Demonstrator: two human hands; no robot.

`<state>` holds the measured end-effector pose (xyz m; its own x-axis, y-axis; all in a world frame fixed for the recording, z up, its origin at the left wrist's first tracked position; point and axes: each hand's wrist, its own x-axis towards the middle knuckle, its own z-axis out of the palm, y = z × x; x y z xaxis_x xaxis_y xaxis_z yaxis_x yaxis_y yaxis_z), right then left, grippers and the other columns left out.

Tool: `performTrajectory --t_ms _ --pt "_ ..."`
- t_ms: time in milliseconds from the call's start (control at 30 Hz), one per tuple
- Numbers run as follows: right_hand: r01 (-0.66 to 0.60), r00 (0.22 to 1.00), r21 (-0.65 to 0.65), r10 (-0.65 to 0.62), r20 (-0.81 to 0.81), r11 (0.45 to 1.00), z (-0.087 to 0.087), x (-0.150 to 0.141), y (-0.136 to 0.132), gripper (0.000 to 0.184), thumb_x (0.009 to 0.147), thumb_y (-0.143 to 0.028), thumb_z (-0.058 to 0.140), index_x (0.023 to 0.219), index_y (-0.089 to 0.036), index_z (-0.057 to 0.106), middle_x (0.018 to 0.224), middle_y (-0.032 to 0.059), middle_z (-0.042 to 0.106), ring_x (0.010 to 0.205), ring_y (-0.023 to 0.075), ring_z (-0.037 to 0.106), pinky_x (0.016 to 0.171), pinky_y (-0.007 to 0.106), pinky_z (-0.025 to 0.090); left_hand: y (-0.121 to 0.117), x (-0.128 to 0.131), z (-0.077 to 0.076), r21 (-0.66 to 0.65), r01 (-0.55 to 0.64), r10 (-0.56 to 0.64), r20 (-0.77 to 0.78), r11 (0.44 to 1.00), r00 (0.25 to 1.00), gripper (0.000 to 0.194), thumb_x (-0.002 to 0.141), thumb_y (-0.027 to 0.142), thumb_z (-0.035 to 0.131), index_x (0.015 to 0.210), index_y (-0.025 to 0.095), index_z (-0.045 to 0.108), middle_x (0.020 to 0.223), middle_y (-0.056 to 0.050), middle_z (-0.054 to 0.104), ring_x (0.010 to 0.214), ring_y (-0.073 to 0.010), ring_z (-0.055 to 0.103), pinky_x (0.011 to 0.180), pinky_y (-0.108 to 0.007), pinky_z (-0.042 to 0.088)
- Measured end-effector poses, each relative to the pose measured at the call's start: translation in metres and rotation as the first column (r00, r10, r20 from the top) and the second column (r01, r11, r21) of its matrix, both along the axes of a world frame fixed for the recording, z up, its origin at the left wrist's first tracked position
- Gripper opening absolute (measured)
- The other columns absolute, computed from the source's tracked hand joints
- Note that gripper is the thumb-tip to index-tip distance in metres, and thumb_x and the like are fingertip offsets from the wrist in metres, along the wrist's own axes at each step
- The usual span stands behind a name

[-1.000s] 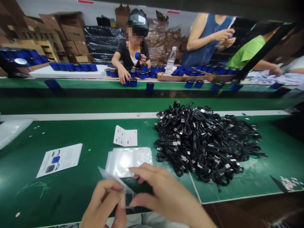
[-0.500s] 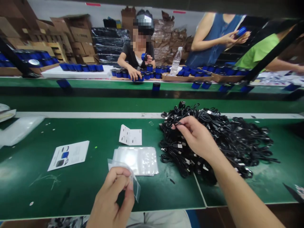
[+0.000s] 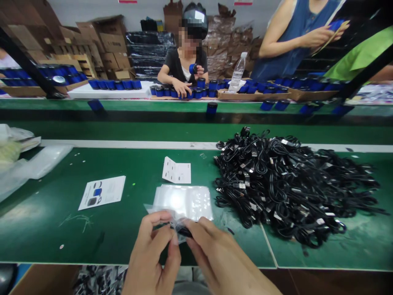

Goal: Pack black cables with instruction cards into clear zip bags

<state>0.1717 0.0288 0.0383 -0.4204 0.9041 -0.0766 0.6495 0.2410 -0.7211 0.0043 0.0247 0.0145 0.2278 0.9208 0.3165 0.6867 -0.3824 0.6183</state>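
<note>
My left hand (image 3: 158, 246) pinches a clear plastic bag (image 3: 152, 209) near the table's front edge. Close against it, my right hand (image 3: 211, 250) has its fingers closed on a black cable (image 3: 184, 230), which sits at the mouth of the bag; how far inside it is, I cannot tell. Just beyond both hands lies a stack of clear plastic bags (image 3: 184, 200). To the right spreads a big heap of bundled black cables (image 3: 276, 180) with metal plugs.
A folded leaflet (image 3: 181, 173) stands behind the bag stack, and printed leaflets (image 3: 102, 192) lie to the left. Plastic wrapping (image 3: 52, 162) is at far left. Across the green conveyor (image 3: 147, 131), a co-worker (image 3: 184, 69) handles blue cylinders (image 3: 167, 91); other people stand at right.
My right hand has come from the cable heap to the bag at my left hand, bringing a black cable. The whole view has shifted slightly.
</note>
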Motion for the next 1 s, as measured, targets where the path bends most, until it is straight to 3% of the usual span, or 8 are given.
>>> performTrajectory --t_ms 167,333,533,600,700,767,833,1000 --pt "-0.117 0.993 -0.103 0.114 -0.041 0.988 0.008 0.007 -0.005 0.060 0.077 -0.006 0.049 0.137 -0.010 0.042 0.120 0.0183 0.059 0.103 0.0279 0.061 0.088 0.035 0.050 -0.007 0.002 0.002 0.030 0.010 -0.010 0.000 1.000 1.000 0.015 0.089 0.014 0.039 0.080 0.023 0.048 0.123 -0.005 0.043 0.108 -0.0163 0.054 0.089 -0.027 0.045" --pt "-0.132 0.959 -0.420 0.009 -0.282 0.898 0.004 0.015 -0.001 0.018 0.086 -0.020 0.051 0.097 -0.020 0.065 0.072 -0.0002 0.065 0.053 0.0131 0.060 0.049 0.020 0.048 -0.009 0.002 0.004 0.077 0.043 -0.042 -0.009 0.996 0.999 0.017 0.088 0.010 0.040 0.080 0.022 0.049 0.126 -0.007 0.042 0.112 -0.0177 0.052 0.089 -0.029 0.045" --pt "-0.116 0.980 -0.240 0.072 -0.185 0.964 0.007 0.023 -0.006 0.025 0.089 -0.022 0.048 0.109 -0.019 0.063 0.098 0.0077 0.067 0.089 0.0202 0.061 0.079 0.029 0.048 -0.015 0.003 -0.005 0.086 0.057 -0.056 -0.018 0.995 0.998 0.017 0.086 0.010 0.041 0.079 0.021 0.051 0.126 -0.008 0.042 0.107 -0.0182 0.054 0.092 -0.034 0.044" --pt "-0.176 0.959 -0.320 0.089 -0.269 0.931 0.005 0.022 -0.006 0.028 0.089 -0.019 0.045 0.112 -0.019 0.062 0.090 0.0061 0.067 0.076 0.0169 0.062 0.069 0.026 0.050 -0.016 0.004 -0.008 0.118 0.060 -0.059 -0.016 0.991 0.998 0.018 0.085 0.009 0.041 0.077 0.021 0.051 0.127 -0.009 0.042 0.109 -0.0195 0.053 0.094 -0.037 0.042" --pt "-0.101 0.890 -0.441 -0.117 -0.441 0.892 -0.004 0.013 -0.005 0.021 0.090 -0.021 0.045 0.093 -0.018 0.066 0.062 -0.0016 0.058 0.050 0.0108 0.054 0.050 0.020 0.045 -0.016 0.006 -0.008 0.212 0.063 -0.056 -0.040 0.975 0.998 0.018 0.079 0.006 0.044 0.073 0.021 0.052 0.127 -0.008 0.043 0.117 -0.0245 0.047 0.094 -0.041 0.041" --pt "0.111 0.872 -0.349 -0.260 -0.415 0.930 -0.011 0.005 -0.005 0.020 0.087 -0.025 0.052 0.074 -0.017 0.065 0.055 -0.0029 0.053 0.048 0.0110 0.051 0.048 0.020 0.042 -0.015 0.008 -0.006 0.263 0.071 -0.057 -0.058 0.962 0.997 0.017 0.074 0.005 0.047 0.069 0.021 0.052 0.126 -0.007 0.045 0.122 -0.0282 0.042 0.097 -0.046 0.037" --pt "0.263 0.893 -0.103 -0.282 -0.350 0.959 -0.016 -0.002 -0.008 0.023 0.087 -0.026 0.055 0.066 -0.017 0.062 0.057 -0.0015 0.052 0.052 0.0124 0.050 0.050 0.022 0.039 -0.015 0.009 -0.005 0.282 0.072 -0.055 -0.071 0.957 0.996 0.017 0.072 0.005 0.048 0.065 0.021 0.051 0.126 -0.007 0.046 0.125 -0.0306 0.040 0.102 -0.053 0.031" --pt "0.167 0.976 0.287 -0.116 -0.184 0.943 -0.023 -0.011 -0.017 0.023 0.086 -0.013 0.046 0.069 -0.017 0.060 0.067 0.0021 0.053 0.055 0.0136 0.050 0.050 0.023 0.035 -0.018 0.011 -0.011 0.280 0.057 -0.041 -0.061 0.958 0.997 0.021 0.073 0.006 0.045 0.058 0.020 0.049 0.126 -0.007 0.051 0.125 -0.0290 0.042 0.107 -0.059 0.021"
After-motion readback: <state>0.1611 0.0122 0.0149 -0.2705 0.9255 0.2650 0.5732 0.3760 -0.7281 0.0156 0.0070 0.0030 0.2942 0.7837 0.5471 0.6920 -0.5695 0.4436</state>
